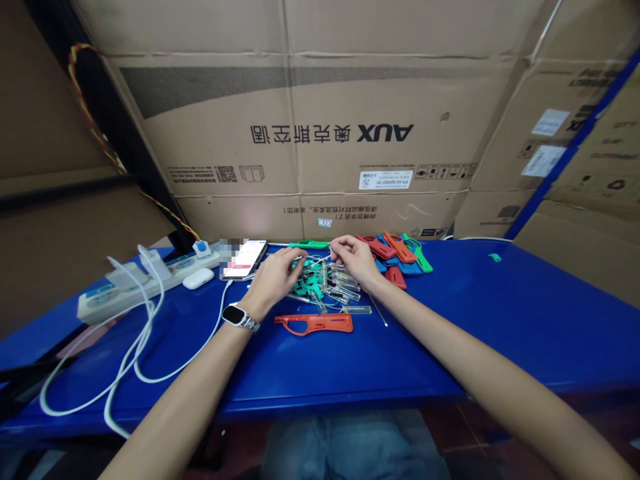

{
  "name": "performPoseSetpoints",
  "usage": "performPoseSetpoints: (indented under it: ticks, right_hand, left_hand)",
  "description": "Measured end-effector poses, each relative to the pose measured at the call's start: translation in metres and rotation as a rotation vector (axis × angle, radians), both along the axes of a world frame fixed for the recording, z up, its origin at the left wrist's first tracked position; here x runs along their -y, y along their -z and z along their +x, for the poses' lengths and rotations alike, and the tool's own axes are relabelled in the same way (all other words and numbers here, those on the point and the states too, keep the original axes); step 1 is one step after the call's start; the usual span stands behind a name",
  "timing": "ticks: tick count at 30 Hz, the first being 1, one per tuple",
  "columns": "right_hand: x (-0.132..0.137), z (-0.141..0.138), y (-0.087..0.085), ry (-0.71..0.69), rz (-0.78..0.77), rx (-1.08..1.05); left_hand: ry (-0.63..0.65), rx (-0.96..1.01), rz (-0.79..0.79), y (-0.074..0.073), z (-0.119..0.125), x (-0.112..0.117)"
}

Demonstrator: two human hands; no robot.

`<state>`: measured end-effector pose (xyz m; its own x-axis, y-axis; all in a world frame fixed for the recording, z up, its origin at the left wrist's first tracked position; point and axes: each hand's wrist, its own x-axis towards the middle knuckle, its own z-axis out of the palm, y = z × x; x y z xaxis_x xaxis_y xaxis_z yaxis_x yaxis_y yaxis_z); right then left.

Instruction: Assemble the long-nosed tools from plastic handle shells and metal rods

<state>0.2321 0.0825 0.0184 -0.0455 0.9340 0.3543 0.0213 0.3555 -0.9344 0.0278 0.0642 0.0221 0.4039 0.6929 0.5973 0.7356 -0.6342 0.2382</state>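
Both my hands work over a small heap of clear-handled screwdrivers (345, 283) and green plastic holders (306, 285) in the middle of the blue table (500, 313). My left hand (274, 277), with a watch on its wrist, is curled, its fingers pinched on a thin metal shaft. My right hand (353, 257) is pinched too, gripping the other end of that small piece above the heap. What exactly they hold is too small to name. An orange plastic holder (314, 323) lies flat just in front of the heap.
A pile of red, blue and green holders (400, 257) lies behind my right hand. A phone (245, 259), a white earbud case (198, 278), a power strip (145, 277) and white cables (135, 353) fill the left. Cardboard boxes (325, 120) wall the back.
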Motion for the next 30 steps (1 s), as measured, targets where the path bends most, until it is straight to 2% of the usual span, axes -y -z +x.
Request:
performPoseSetpoints:
  ticks: [6, 10, 17, 22, 30]
  right_hand:
    - [0.009, 0.012, -0.008, -0.023, -0.019, -0.146]
    - [0.011, 0.018, -0.005, -0.047, -0.083, -0.191]
    - [0.015, 0.019, -0.004, -0.056, -0.213, -0.247]
    - [0.020, 0.022, -0.006, -0.083, -0.222, -0.277]
    - [0.022, 0.029, -0.002, 0.008, -0.101, -0.102]
  left_hand:
    - [-0.025, 0.030, -0.017, 0.006, -0.003, -0.009]
    - [0.038, 0.025, -0.037, 0.010, -0.003, -0.015]
    - [0.113, -0.093, 0.124, 0.004, 0.002, -0.001]
    - [0.155, -0.208, 0.143, -0.001, 0.011, 0.003]
    - [0.230, 0.022, 0.064, -0.015, 0.017, 0.020]
